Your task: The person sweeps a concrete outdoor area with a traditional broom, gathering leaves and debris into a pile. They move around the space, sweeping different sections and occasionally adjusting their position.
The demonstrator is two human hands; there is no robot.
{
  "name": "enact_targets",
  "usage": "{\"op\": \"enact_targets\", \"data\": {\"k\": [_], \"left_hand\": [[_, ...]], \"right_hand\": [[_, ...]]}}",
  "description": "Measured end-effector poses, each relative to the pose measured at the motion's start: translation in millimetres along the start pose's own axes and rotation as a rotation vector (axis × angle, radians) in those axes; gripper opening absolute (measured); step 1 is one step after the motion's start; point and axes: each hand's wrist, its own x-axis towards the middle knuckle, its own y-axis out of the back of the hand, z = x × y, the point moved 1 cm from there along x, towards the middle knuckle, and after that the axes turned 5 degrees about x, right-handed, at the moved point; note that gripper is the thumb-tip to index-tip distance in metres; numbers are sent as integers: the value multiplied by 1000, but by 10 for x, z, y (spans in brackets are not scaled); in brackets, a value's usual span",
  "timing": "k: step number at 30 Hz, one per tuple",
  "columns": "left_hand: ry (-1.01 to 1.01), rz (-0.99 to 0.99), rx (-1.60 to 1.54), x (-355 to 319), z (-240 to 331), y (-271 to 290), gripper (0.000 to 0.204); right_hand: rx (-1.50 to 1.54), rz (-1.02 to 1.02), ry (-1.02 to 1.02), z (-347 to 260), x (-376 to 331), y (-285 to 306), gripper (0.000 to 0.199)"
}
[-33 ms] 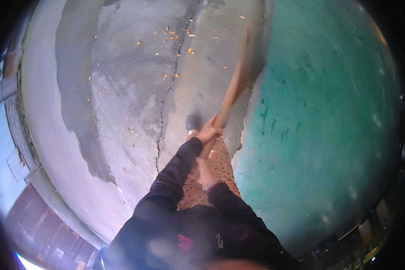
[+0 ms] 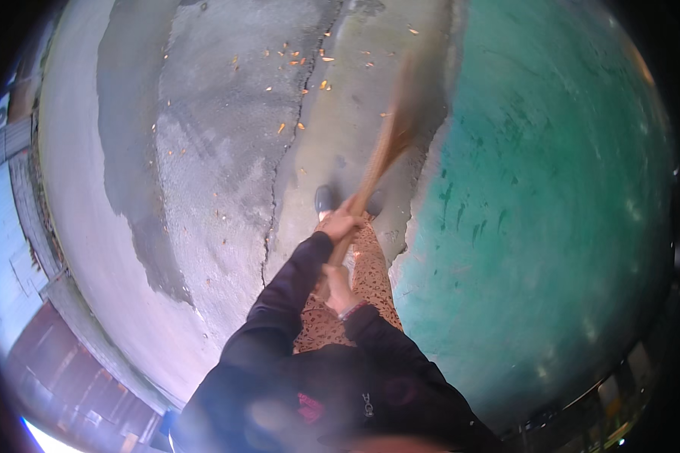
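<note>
A straw-coloured broom (image 2: pixel 376 167) slants away from my body and a little to the right, its far end smeared by motion over the grey concrete. My left hand (image 2: pixel 340 224) is wrapped round the handle farther out, just above my shoes. Closer to my body, my right hand (image 2: pixel 341 290) grips the handle near its upper end, in front of my patterned trousers (image 2: pixel 372 275). Several small yellow-orange leaves (image 2: pixel 325 84) lie scattered on the concrete, mostly ahead and to the left of the broom.
A long crack (image 2: pixel 279 162) runs through the concrete (image 2: pixel 219 128). On the right, green-painted ground (image 2: pixel 544 189) starts at a ragged edge. A low kerb (image 2: pixel 91 332) and a pale blue panel (image 2: pixel 4 249) stand at the far left. My dark shoes (image 2: pixel 325 198) are below the handle.
The broom's far end has swung slightly nearer and to the left. My hands have shifted a little with it, and both shoes now show beside the handle.
</note>
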Motion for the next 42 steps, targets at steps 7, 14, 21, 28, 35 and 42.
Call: {"op": "enact_targets", "data": {"k": [7,14,21,28,35,42], "left_hand": [[-316,823,-243,-218,-63,893,83],[-404,331,-18,-351,1012,465,86],[-95,-378,-219,988,1391,167,68],[-228,219,-317,773,1563,1937,63],[-569,732,-72,-164,2188,1753,98],[-222,-148,-204,-42,1849,574,93]], "right_hand": [[-309,-578,-424,-807,9,-253,11],[-127,-294,7,-752,-489,-779,19],[69,183,260,-1273,468,-1127,20],[-319,-161,-181,-1233,883,-2131,11],[-396,-511,-116,-1602,127,-2109,15],[-124,-117,127,-1222,-533,-1805,6]]}}
